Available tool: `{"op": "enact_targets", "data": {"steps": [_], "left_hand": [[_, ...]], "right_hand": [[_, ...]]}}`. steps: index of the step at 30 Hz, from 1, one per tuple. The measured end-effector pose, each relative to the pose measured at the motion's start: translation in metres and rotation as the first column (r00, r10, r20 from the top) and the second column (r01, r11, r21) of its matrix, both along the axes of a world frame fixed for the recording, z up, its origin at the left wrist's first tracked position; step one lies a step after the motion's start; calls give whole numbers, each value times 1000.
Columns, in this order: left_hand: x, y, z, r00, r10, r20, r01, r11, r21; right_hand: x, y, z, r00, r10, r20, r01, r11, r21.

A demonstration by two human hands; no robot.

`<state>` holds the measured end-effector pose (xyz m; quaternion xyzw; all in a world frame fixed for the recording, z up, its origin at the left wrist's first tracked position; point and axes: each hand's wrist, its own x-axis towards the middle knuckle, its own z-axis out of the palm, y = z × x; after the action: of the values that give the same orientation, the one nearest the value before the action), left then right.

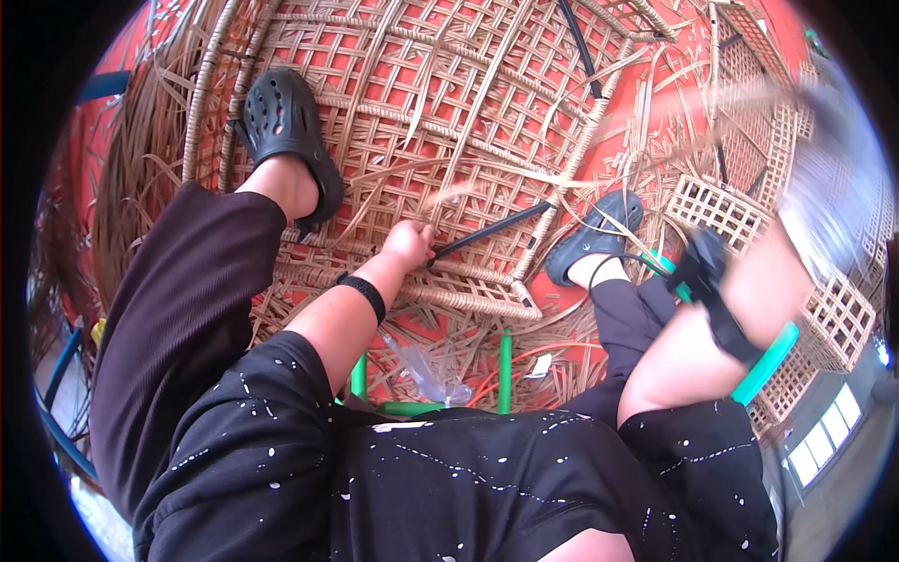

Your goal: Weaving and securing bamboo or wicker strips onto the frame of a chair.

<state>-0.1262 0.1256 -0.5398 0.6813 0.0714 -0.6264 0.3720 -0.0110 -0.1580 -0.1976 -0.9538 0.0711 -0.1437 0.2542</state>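
Observation:
A large woven rattan panel (375,140) with wrapped edges and black bars lies before me, loose strips crossing it. My left hand (409,245) is at its near part, beside a black bar (492,231). Its fingers are curled closed, and what they pinch is hidden. My right arm stretches out to the far right, a black strap around it. Motion smears my right hand (824,112) near the rim, so its fingers cannot be made out. A blurred pale strip (693,105) runs from near that hand toward the panel.
My left clog (286,112) rests on the panel; the right clog (599,234) stands on the red floor beside it. Long loose fibres (150,169) hang at left. Woven lattice pieces (721,220) stand at right. Scraps and a clear plastic bag (426,375) lie near the green stool frame (505,370).

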Motion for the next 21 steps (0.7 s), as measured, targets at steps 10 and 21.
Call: {"op": "enact_targets", "data": {"steps": [10,21], "left_hand": [[13,-3,2,823,379,-423,-326,925,195],[25,-10,4,879,109,-465,-64,992,111]], "right_hand": [[-127,117,-262,469,149,-870,780,393,488],[-136,139,-312,408,384,-828,616,553,561]]}}
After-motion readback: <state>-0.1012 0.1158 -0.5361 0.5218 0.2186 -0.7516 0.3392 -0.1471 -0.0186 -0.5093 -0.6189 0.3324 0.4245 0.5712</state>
